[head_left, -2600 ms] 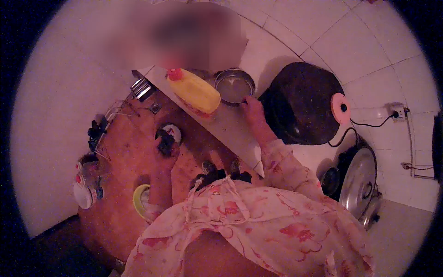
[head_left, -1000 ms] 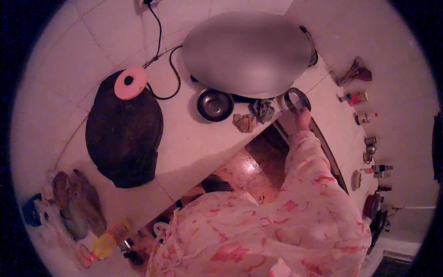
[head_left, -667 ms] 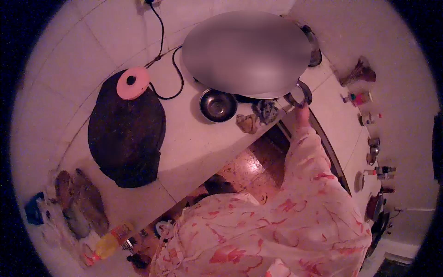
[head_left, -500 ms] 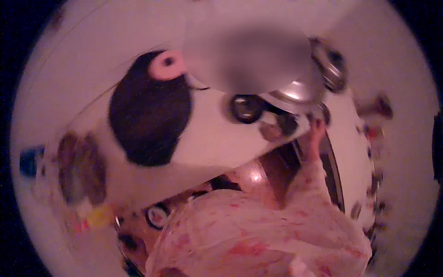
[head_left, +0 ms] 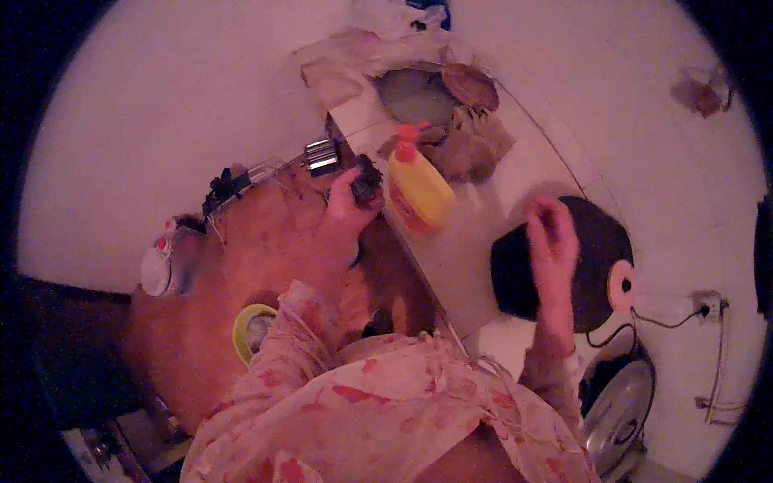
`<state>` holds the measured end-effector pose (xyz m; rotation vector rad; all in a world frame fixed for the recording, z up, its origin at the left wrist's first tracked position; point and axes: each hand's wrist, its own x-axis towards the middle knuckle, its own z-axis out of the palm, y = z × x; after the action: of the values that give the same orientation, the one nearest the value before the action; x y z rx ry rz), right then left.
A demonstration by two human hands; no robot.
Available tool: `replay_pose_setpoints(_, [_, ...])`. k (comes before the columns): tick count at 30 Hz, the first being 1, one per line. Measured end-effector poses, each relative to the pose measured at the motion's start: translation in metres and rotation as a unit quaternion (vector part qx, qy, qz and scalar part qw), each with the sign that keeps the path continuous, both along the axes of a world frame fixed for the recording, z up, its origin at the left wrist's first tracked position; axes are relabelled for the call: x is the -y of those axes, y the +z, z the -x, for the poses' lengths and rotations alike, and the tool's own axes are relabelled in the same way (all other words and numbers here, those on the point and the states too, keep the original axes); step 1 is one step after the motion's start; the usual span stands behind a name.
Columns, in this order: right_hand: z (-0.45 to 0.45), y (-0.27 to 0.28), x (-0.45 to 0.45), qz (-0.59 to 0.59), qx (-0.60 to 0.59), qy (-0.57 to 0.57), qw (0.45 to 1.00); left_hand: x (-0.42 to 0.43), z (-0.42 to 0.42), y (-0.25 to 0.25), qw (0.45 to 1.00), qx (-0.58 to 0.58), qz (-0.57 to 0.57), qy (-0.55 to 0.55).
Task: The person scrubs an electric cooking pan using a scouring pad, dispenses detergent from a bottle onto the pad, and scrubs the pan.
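Observation:
My left hand (head_left: 346, 211) is closed around a dark, crumpled scrubber (head_left: 367, 181), near the counter's edge. Just right of it, a yellow bottle (head_left: 423, 191) with a red cap lies or stands on the counter (head_left: 460, 282); its exact pose is unclear. My right hand (head_left: 553, 233) hovers in front of a large black appliance or board (head_left: 597, 241), its fingers loosely bent and apart, with nothing visible between them. A pink ring (head_left: 621, 286) sits at the black object's right end.
Brown and grey cloth-like items (head_left: 471, 149) lie behind the bottle. A metal lid (head_left: 620, 406) is at the lower right, below a cable and wall socket (head_left: 708, 307). Lower left are a green-rimmed bowl (head_left: 244, 334), white containers (head_left: 156, 272) and a wire rack.
The view swung to the metal lid area and back. My right hand has let go of the round metal pan, which is out of view; my left hand with the scrubber is visible again.

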<state>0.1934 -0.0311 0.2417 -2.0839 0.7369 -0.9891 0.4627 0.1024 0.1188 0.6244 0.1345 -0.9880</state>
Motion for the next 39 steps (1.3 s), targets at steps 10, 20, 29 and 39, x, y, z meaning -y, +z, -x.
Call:
replay_pose_setpoints(10, [-0.167,-0.010,-0.021,0.274,-0.188,0.116,0.936,0.019,-0.015,0.030,0.998,-0.023,-0.013,0.058])
replay_pose_setpoints(20, [-0.193,-0.032,0.003,0.302,-0.149,0.119,0.934,0.040,-0.043,0.024,0.995,0.006,0.071,-0.068])
replay_pose_setpoints(29, [-0.203,-0.003,-0.018,-0.025,-0.211,0.052,0.976,0.067,-0.066,0.030,0.965,0.168,0.009,-0.200])
replay_pose_setpoints(39, [-0.216,-0.050,0.020,0.172,-0.226,-0.006,0.959,0.078,-0.069,0.020,0.956,0.218,0.078,-0.178])
